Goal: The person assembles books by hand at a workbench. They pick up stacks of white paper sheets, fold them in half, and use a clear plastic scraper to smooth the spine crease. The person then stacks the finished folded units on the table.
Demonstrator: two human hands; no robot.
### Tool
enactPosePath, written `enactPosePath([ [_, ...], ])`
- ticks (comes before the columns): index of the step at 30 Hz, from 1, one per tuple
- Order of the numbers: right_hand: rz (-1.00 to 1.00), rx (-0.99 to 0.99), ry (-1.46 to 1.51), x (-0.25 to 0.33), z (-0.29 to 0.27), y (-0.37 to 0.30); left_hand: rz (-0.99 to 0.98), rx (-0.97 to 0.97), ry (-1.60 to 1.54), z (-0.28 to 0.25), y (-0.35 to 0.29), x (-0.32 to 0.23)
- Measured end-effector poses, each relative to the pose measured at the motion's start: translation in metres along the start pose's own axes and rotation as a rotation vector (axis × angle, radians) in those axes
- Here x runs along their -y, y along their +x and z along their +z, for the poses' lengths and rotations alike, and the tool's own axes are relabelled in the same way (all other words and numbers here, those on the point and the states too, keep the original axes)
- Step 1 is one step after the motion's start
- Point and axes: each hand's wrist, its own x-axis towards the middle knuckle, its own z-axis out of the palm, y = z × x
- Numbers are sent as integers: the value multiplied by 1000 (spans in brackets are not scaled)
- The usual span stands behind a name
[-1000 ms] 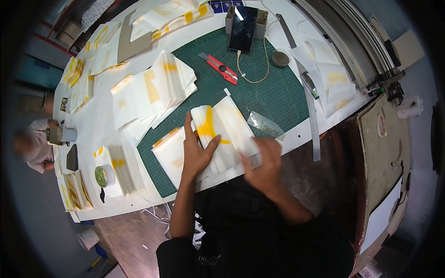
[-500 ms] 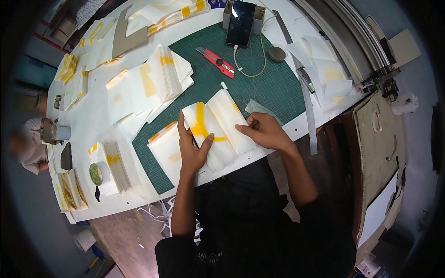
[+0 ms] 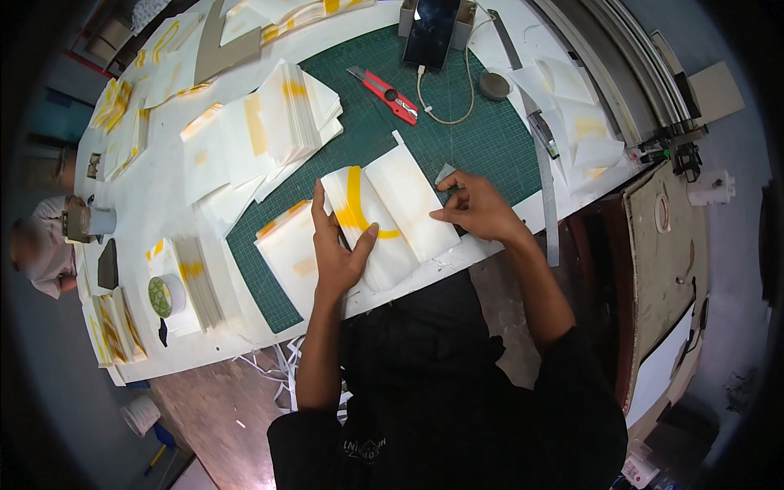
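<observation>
An open booklet of white pages (image 3: 412,204) with a curved yellow stripe on its left side lies tilted at the table's near edge, partly over the green cutting mat (image 3: 273,286). My left hand (image 3: 339,255) is closed round its left part, thumb on top and fingers at the outer edge. My right hand (image 3: 483,211) pinches the right page near its outer edge, fingers curled. A small white strip (image 3: 398,137) sticks out at the page's top corner. Beside my left hand, another yellow-marked sheet (image 3: 290,249) lies on the mat. A small translucent piece (image 3: 444,172) shows near my right fingertips.
A red utility knife (image 3: 388,96), a phone (image 3: 429,33) with a cable and a round dark tin (image 3: 494,86) are on the mat. Page stacks (image 3: 286,122) spread leftward, with a tape roll (image 3: 166,296) on one. A metal ruler (image 3: 548,204) overhangs the right edge. Someone sits far left.
The right page now lies spread wider to the right, with its blank face showing. My right hand has shifted slightly right with its edge. The left hand keeps its hold.
</observation>
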Motion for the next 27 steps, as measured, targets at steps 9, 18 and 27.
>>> enactPosePath([
  [9, -621, -330, -741, -8, 25, -25, 16, -14, 15, 1, 1, 3],
  [18, -558, -72, -756, -5, 16, 24, 46, -12, 51, 0, 1, 4],
  [27, -611, -79, -835, -13, -2, 10, 11, -19, 16, 1, 1, 2],
])
